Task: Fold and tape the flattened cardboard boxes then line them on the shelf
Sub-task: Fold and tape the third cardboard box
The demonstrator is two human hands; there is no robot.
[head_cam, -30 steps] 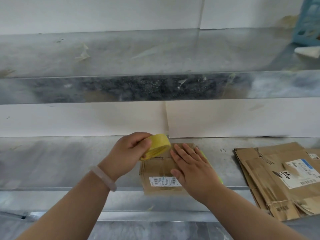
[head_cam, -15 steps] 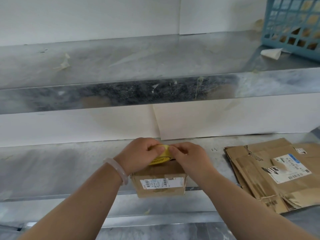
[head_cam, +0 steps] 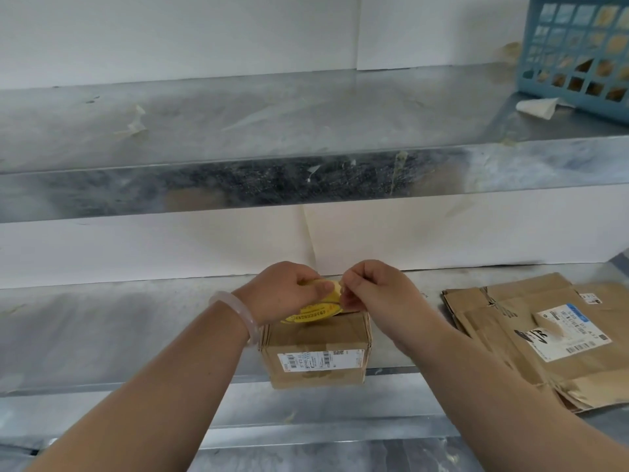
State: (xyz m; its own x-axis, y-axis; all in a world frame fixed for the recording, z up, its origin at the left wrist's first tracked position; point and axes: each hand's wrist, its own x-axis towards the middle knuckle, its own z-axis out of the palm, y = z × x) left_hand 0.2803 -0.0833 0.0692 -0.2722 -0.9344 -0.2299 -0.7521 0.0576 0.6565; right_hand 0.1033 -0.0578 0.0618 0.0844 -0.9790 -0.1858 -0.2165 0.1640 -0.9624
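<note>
My left hand (head_cam: pixel 289 291) is curled round the yellow tape roll (head_cam: pixel 316 310), thumb across its outer face, holding it just above the far top edge of the folded box (head_cam: pixel 316 349). My right hand (head_cam: pixel 377 294) sits hard against it, fingertips bunched and pinching at the roll's rim. I judge I am picking for the free end of the tape, though I cannot tell whether any strip has lifted yet.

The box stands directly below both hands, at the front lip of the metal shelf (head_cam: pixel 102 328), its labelled face towards me and slightly overhanging the edge. It looks small, light and empty, so it will slide or tip off the lip if I drag the tape without pinning it. The corrugated walls should be stiff along the edges but give in the middle of the top flaps, so I would press down near a corner, or clamp the two side walls.

The tape will be thin and sticky and will fold on itself. It is best held at its very end, with the roll gripped by its sides.

The stack of flattened boxes (head_cam: pixel 531 338) lies well to the right of my right hand, limp and creased. I would lift those by a folded edge.
</note>
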